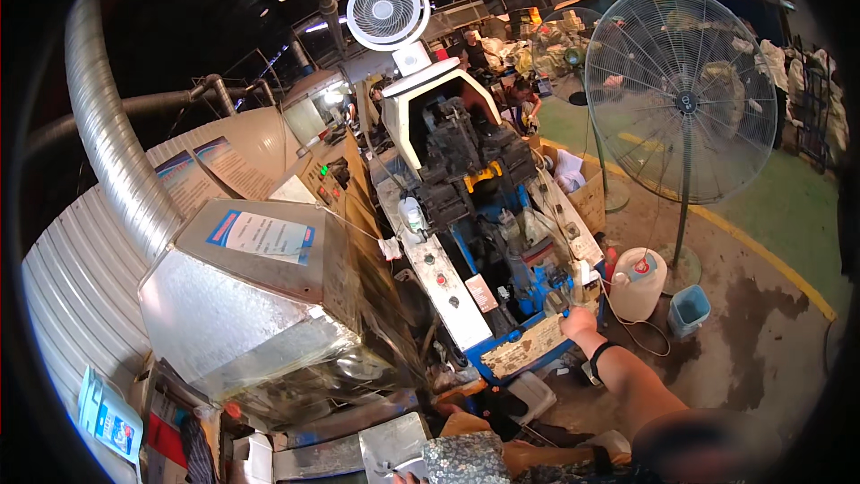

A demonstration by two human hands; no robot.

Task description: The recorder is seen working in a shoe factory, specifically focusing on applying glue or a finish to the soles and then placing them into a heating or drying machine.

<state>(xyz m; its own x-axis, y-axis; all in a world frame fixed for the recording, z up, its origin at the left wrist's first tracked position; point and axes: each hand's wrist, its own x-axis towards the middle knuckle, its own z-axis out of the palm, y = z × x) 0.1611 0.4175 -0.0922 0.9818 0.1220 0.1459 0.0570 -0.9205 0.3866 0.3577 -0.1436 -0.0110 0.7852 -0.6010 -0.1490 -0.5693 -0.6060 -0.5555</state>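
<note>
My right arm, with a dark band at the wrist, reaches to the near right corner of a blue and white machine [445, 291]. There my right hand [580, 322] is closed like a fist by a pale upright part [584, 285]; what its fingers hold is hidden. Beside it are the machine's blue clamp-like parts [540, 291] and its worn cream front panel [527, 347]. Of my left hand [408, 478], only a few fingertips show at the lower edge, next to a pale metal surface [391, 442]; its grip cannot be made out.
A sheet-metal hood [224, 305] with a silver duct [112, 116] stands left. A white fan [383, 11] tops the machine. To the right are a large pedestal fan [686, 103], a white jug [639, 291] with a loose hose, and a blue bucket [689, 310]. People work farther back.
</note>
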